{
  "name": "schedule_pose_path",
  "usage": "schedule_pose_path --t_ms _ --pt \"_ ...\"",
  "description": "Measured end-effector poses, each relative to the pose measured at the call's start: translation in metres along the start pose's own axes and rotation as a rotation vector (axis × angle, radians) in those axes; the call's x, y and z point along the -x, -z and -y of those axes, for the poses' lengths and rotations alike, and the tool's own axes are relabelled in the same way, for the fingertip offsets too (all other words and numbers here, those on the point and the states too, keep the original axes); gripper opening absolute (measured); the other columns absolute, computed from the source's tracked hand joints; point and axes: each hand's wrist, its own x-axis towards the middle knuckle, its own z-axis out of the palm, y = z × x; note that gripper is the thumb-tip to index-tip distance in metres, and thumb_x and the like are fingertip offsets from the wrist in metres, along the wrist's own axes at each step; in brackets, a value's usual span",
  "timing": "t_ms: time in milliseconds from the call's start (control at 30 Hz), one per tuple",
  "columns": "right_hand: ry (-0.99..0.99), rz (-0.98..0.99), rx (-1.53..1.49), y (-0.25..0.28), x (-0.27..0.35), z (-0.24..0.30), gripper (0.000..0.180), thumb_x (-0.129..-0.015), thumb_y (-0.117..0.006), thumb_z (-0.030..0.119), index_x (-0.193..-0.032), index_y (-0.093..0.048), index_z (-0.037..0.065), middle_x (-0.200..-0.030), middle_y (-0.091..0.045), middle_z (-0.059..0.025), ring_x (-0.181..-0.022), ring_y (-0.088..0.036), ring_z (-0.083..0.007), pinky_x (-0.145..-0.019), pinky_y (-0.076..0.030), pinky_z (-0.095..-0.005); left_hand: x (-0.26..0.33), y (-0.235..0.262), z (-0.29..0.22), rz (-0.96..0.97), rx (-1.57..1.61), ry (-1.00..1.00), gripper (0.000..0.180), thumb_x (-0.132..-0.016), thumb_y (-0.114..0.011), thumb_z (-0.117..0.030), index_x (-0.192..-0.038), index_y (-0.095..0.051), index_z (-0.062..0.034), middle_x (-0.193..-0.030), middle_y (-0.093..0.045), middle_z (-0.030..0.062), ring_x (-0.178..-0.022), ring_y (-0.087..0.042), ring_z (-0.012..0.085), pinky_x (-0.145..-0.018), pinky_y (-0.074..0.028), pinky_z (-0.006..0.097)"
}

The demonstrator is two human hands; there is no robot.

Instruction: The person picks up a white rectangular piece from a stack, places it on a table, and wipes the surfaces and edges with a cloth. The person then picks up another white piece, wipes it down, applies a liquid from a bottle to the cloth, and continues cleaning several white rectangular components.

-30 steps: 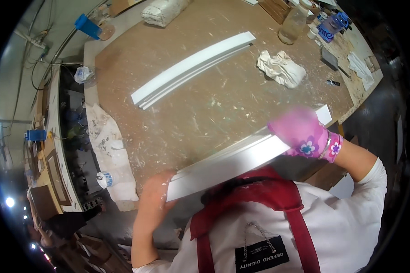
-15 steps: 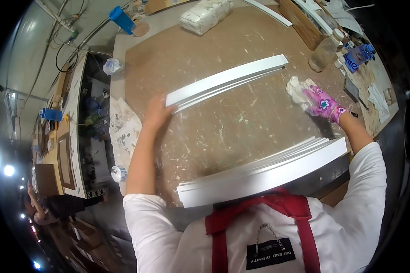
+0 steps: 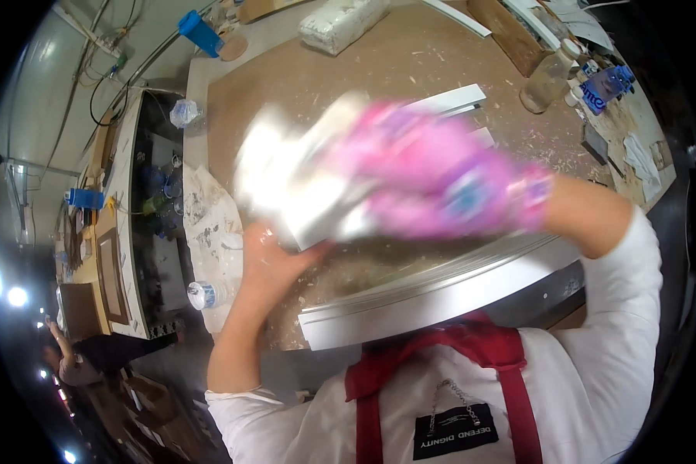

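My right hand [image 3: 441, 174], in a pink flowered glove, sweeps over the middle of the bench, smeared by motion. A crumpled white cloth [image 3: 278, 162] is held in it, also blurred. Beneath the cloth, the end of a white strip [image 3: 309, 230] shows, gripped by my bare left hand [image 3: 274, 259] with the thumb on its near side. Glove and cloth hide most of this strip. Farther back, more white strips [image 3: 460, 98] stick out past the glove. A stack of long white strips [image 3: 441, 298] lies along the bench's near edge, in front of my body.
Around the paint-flecked brown board [image 3: 263, 77] stand a blue cup [image 3: 199, 32], a white wrapped bundle [image 3: 340, 25], a clear bottle [image 3: 549, 77] and a blue-purple bottle [image 3: 605, 89]. A dark block [image 3: 594, 145] lies at right. Another person [image 3: 73, 359] is at far left.
My right hand has swung left with the cloth, from the bench's right side to near my left hand. The left hand has come nearer to me, now gripping a strip's end.
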Motion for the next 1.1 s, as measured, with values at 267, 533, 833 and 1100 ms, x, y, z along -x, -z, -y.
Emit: schedule_pose_path --t_ms 267,533,833,1100 --pt "-0.151 0.304 0.339 -0.035 0.092 -0.103 0.041 -0.085 -0.053 0.015 -0.126 -0.052 0.011 -0.123 -0.056 -0.0141 -0.110 -0.054 -0.0308 -0.097 -0.043 -0.0428 0.038 -0.015 0.060 -0.011 0.086 0.145 0.043 -0.071 -0.079 -0.016 -0.107 -0.061 -0.0008 -0.103 -0.065 0.0121 -0.094 -0.062 0.0222 -0.085 -0.047 0.032" --pt "-0.116 0.237 0.119 -0.040 0.050 -0.056 0.040 -0.086 -0.054 0.025 -0.124 -0.050 0.012 -0.105 -0.059 -0.0146 -0.089 -0.062 -0.0266 -0.072 -0.054 -0.0385 0.033 -0.014 0.058 -0.042 -0.051 0.121 0.048 -0.066 -0.081 -0.016 -0.106 -0.060 0.0002 -0.100 -0.064 0.0142 -0.094 -0.061 0.0256 -0.084 -0.047 0.034" --pt "-0.148 0.026 0.578 0.008 0.186 -0.171 0.027 -0.090 -0.051 0.022 -0.113 -0.057 0.010 -0.122 -0.057 -0.0077 -0.098 -0.061 -0.0286 -0.080 -0.052 -0.0381 0.034 -0.023 0.051 0.024 -0.010 0.124 0.041 -0.069 -0.076 -0.008 -0.105 -0.059 0.0021 -0.094 -0.061 0.0114 -0.090 -0.060 0.0215 -0.080 -0.046 0.032" --pt "-0.481 0.184 0.297 0.056 0.143 -0.143 0.030 -0.086 -0.051 0.021 -0.114 -0.056 0.012 -0.107 -0.061 -0.0081 -0.092 -0.063 -0.0238 -0.078 -0.053 -0.0319 0.024 -0.014 0.058 -0.025 0.188 0.319 0.044 -0.070 -0.074 -0.006 -0.110 -0.056 0.0015 -0.102 -0.058 0.0092 -0.094 -0.057 0.0182 -0.082 -0.046 0.030"
